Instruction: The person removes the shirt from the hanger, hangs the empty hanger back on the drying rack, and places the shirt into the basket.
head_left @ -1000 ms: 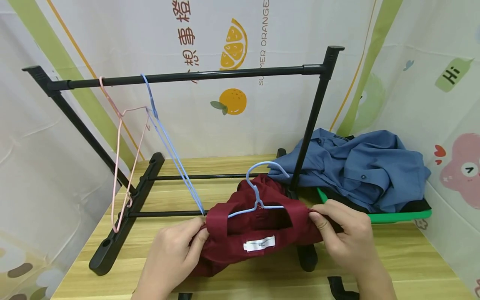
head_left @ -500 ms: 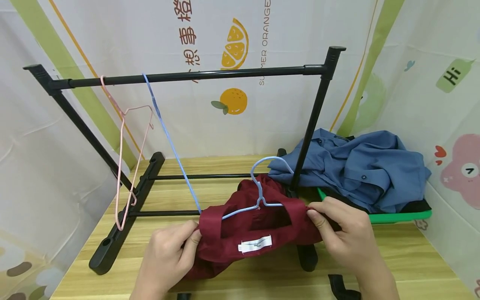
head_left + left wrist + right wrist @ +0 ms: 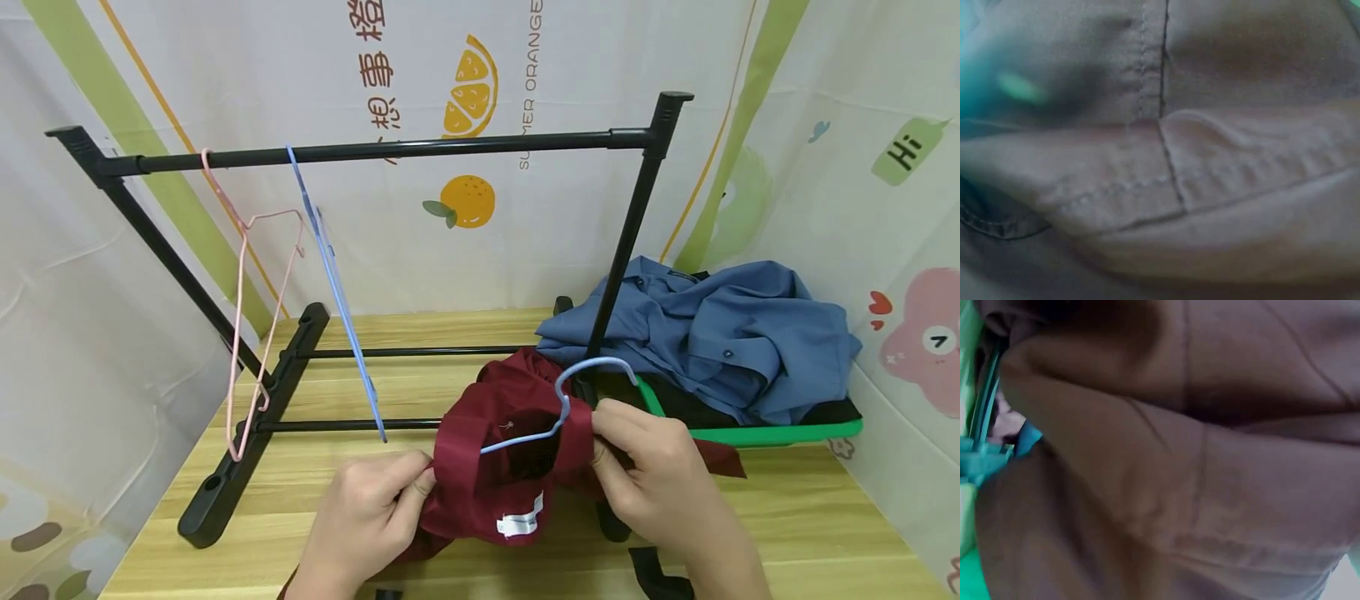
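A dark red garment with wide shoulder straps (image 3: 459, 454) is held up over the table in the head view. My left hand (image 3: 378, 508) pinches its left edge between thumb and fingers. On the other side my right hand (image 3: 652, 467) grips the cloth beside the right strap. Inside the neck opening sits a light blue hanger (image 3: 564, 408); its hook sticks up and leans right, its lower part hidden by cloth. A white label (image 3: 519, 523) shows at the front edge. Folded, stitched cloth (image 3: 1122, 187) fills the left wrist view, and draped cloth (image 3: 1147, 462) most of the right.
A black clothes rack (image 3: 450, 148) spans the table, with a pink hanger (image 3: 240, 333) and another blue hanger (image 3: 341, 292) on its left half. At right, a blue shirt (image 3: 750, 333) lies heaped in a green-rimmed bin (image 3: 787, 433). A black strap-like piece (image 3: 656, 575) lies near the front.
My hands have come closer together, bunching the garment and dropping its front. The hanger's hook has shifted right and down. The blue hanger on the rack has swung clear of the cloth.
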{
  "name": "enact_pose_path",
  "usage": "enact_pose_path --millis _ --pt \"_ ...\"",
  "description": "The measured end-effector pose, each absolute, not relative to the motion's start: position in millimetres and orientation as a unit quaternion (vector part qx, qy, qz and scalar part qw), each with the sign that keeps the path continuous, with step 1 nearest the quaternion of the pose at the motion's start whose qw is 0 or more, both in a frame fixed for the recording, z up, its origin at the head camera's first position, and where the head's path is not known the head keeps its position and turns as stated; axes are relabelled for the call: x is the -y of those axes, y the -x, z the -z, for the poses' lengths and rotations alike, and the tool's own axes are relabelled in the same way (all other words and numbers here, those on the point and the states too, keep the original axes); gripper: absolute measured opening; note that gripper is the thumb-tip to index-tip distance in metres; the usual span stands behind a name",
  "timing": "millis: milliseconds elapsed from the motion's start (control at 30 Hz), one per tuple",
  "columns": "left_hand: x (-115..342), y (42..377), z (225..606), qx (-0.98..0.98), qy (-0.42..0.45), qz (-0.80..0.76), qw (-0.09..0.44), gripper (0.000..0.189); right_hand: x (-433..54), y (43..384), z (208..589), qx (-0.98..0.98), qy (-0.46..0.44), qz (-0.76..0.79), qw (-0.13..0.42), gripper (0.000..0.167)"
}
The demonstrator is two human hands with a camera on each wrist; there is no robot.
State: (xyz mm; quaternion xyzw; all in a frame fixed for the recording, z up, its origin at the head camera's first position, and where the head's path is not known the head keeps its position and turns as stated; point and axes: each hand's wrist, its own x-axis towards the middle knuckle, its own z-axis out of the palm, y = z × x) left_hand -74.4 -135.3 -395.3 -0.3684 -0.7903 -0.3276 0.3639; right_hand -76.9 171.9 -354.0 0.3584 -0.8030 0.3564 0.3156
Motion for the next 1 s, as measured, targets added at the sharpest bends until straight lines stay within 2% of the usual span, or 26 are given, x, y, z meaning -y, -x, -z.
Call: enact_pose_path --millis 100,300,567,633,733,1000 --pt "133.1 72.6 396.5 0.798 0.367 0.327 0.348 0.038 -167.1 77.3 354.2 0.797 -0.374 -0.346 0.324 0.034" --pt "131.1 73.4 393.2 0.798 0.367 0.314 0.360 0.035 -169.5 79.9 353.4 0.777 -0.377 -0.350 0.364 0.033" --pt "144.9 73.2 390.0 0.784 0.364 0.342 0.369 0.029 -179.2 79.2 352.2 0.770 -0.367 -0.374 0.365 0.035" --pt "148.9 73.3 390.1 0.773 0.360 0.361 0.377 0.025 -183.6 79.4 351.2 0.765 -0.364 -0.380 0.371 0.029" --pt "155.7 72.6 390.3 0.763 0.345 0.381 0.392 0.018 -190.0 78.7 349.3 0.759 -0.359 -0.391 0.377 0.012" --pt "165.9 71.2 392.0 0.760 0.337 0.385 0.402 0.013 -201.8 77.3 348.4 0.750 -0.341 -0.404 0.397 0.009"
